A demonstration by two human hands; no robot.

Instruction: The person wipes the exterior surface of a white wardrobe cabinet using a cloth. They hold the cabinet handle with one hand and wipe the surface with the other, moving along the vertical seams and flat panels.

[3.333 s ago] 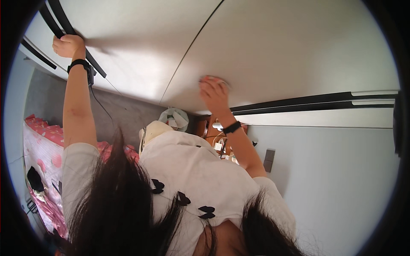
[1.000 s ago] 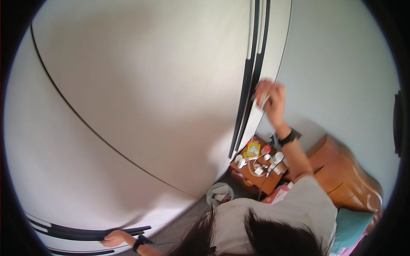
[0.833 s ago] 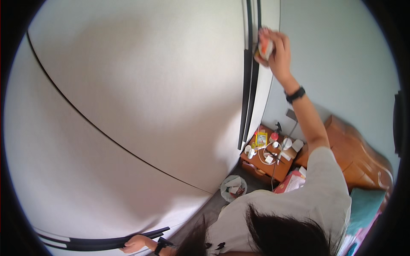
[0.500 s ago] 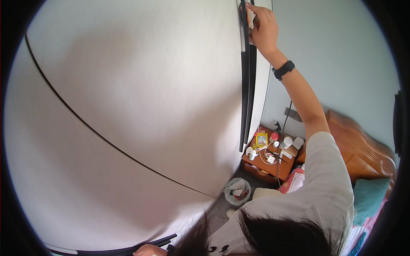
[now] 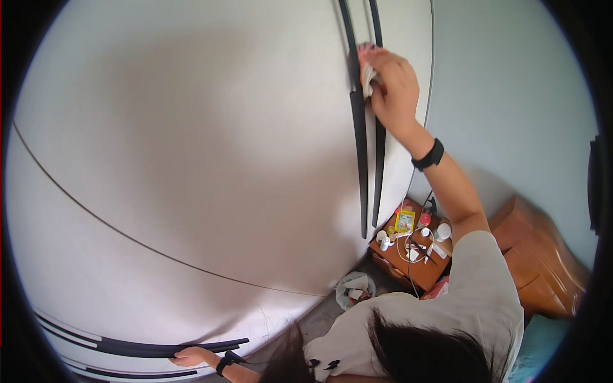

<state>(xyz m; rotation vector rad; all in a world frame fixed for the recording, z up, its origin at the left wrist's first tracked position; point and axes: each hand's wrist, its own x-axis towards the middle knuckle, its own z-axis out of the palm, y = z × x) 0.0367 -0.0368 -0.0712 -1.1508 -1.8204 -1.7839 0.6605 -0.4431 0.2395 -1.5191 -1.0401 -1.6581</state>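
My right hand [image 5: 397,89] is closed on a crumpled white and reddish cloth [image 5: 368,75], pressed against the long black handles of the white wardrobe doors. The left of these black handles [image 5: 359,147] runs beside the cloth, and the right one [image 5: 380,147] passes behind my fingers. At the lower left, my left hand [image 5: 193,356] is closed round another black handle [image 5: 137,348] on the white surface; part of its fingers is hidden. Black bands sit on both wrists.
A brown nightstand [image 5: 397,258] holds bottles, a yellow packet [image 5: 405,221] and a white cable. A lined waste bin [image 5: 353,300] stands before it on the grey floor. The wooden headboard [image 5: 539,255] and a teal pillow [image 5: 543,345] are at the right, by the grey wall.
My right hand and the cloth have come lower in the picture, near the middle of the handles. The view has shifted, and more of my left hand and its handle shows.
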